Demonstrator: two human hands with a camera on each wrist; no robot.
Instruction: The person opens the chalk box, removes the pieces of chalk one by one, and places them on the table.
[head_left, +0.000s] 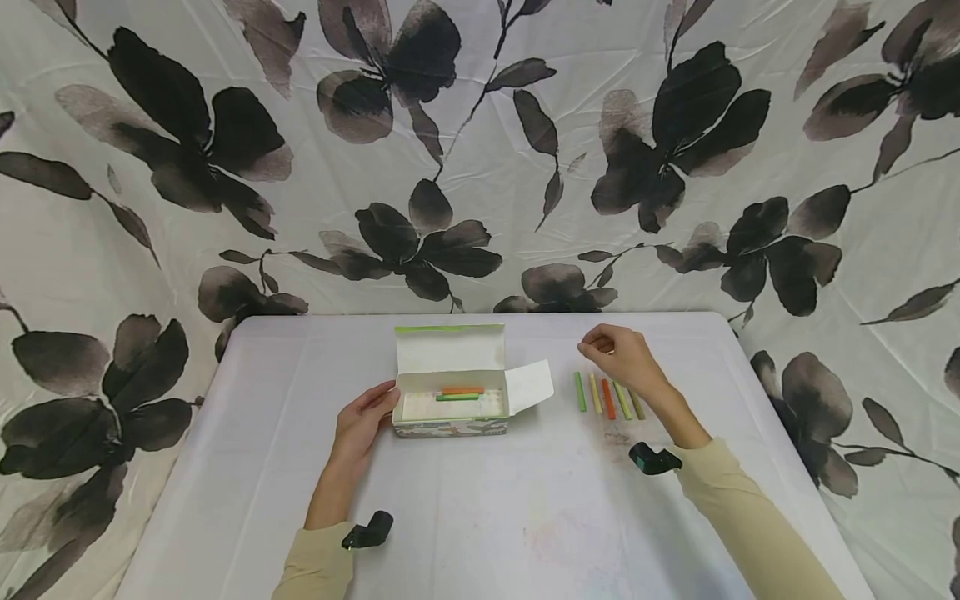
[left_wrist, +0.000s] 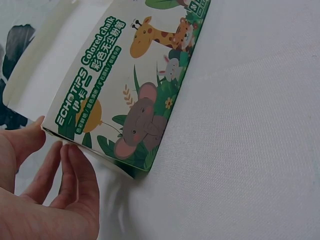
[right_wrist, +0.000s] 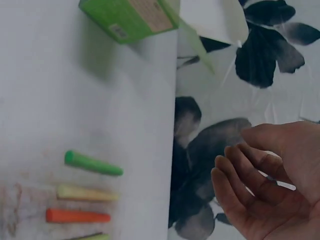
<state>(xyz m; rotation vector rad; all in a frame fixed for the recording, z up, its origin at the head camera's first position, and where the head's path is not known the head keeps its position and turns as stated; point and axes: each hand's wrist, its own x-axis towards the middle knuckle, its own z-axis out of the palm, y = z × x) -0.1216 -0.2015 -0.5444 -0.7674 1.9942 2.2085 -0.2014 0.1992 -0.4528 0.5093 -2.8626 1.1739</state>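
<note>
A colored chalk box (head_left: 450,428) with its lid up holds an orange chalk stick (head_left: 462,390) and a green chalk stick (head_left: 456,397). My left hand (head_left: 365,423) grips the box's left end, thumb at the top corner and fingers (left_wrist: 82,172) against the end flap below. Giraffe and elephant drawings cover the box front in the left wrist view. Beyond a row of chalk sticks, my right hand (head_left: 621,357) hovers with loosely curled fingers (right_wrist: 240,172) and nothing visible in them. That row has a green stick (right_wrist: 93,163), a pale yellow one (right_wrist: 87,193), an orange one (right_wrist: 78,215) and others.
The box's right end flap (head_left: 529,386) sticks out towards the chalk row. Faint chalk smudges mark the white tablecloth (head_left: 480,508). A floral curtain (head_left: 517,192) hangs behind the table's far edge.
</note>
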